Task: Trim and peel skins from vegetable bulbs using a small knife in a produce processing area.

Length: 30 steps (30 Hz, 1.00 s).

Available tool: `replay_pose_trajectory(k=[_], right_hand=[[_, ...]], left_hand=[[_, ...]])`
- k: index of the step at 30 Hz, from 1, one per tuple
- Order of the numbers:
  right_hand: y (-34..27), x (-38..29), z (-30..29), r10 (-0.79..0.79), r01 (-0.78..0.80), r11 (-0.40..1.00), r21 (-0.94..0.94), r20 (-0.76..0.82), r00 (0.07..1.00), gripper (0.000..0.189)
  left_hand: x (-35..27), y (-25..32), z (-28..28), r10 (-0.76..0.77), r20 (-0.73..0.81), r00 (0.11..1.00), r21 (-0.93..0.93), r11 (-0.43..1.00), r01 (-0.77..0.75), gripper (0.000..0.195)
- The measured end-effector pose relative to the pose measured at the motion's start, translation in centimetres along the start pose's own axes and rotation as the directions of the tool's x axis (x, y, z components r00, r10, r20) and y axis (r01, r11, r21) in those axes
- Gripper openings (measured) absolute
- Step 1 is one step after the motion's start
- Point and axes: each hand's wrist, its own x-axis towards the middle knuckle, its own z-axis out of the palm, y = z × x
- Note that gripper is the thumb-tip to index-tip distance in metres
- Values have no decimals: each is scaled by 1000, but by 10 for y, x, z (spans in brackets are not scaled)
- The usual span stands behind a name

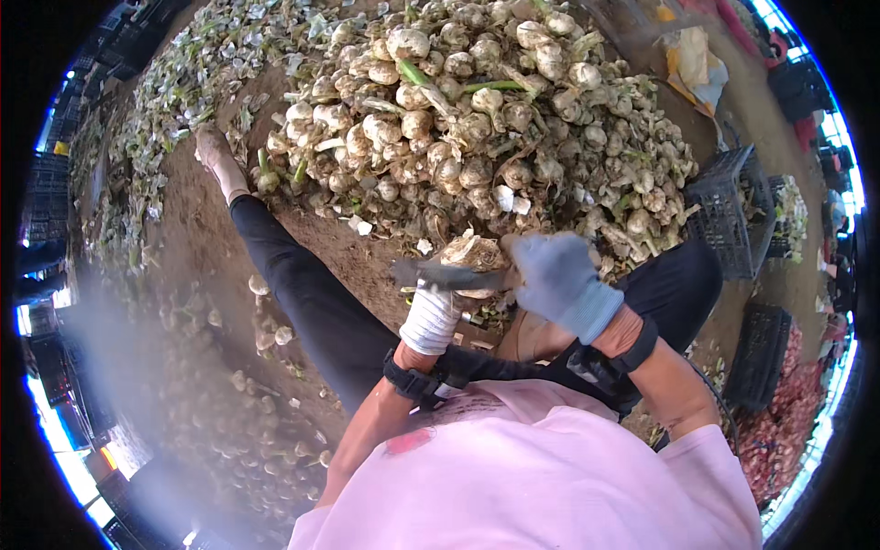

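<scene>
My left hand point(432, 309) wears a white glove and is partly hidden behind a blade. It holds a dirty, papery bulb point(474, 252), garlic or onion, above the ground between my legs. My right hand point(558, 278), in a grey-blue glove, grips a knife point(457, 276). The dark, broad blade points left, level across the front of the bulb and over my left fingers. Just beyond both hands rises a large heap of similar soil-stained bulbs point(474, 130), some with green stalks attached.
My bare left foot point(218, 161) rests left of the heap. Peelings point(206, 75) cover the ground at the far left. Loose bulbs point(283, 335) lie left of my leg. Black plastic crates point(729, 213) stand at right, near reddish bulbs or skins point(784, 419).
</scene>
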Motion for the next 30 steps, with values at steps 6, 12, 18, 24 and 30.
replay_pose_trajectory(k=[6,12,18,24,30], right_hand=[[13,7,8,-64,74,993,89,-104,993,19],[7,6,13,-28,36,993,109,-72,997,27],[-13,7,-4,-78,79,996,-32,43,996,20],[-7,9,5,-68,67,997,27,55,996,21],[-4,9,7,-48,49,995,84,-24,999,24]], left_hand=[[5,4,-9,241,128,962,460,845,-273,33],[13,-9,-19,116,92,989,219,967,-133,48],[-6,24,-14,-43,185,982,34,999,38,64],[-7,24,-10,12,122,992,62,998,-20,53],[-5,17,-13,19,158,987,145,989,-43,37]])
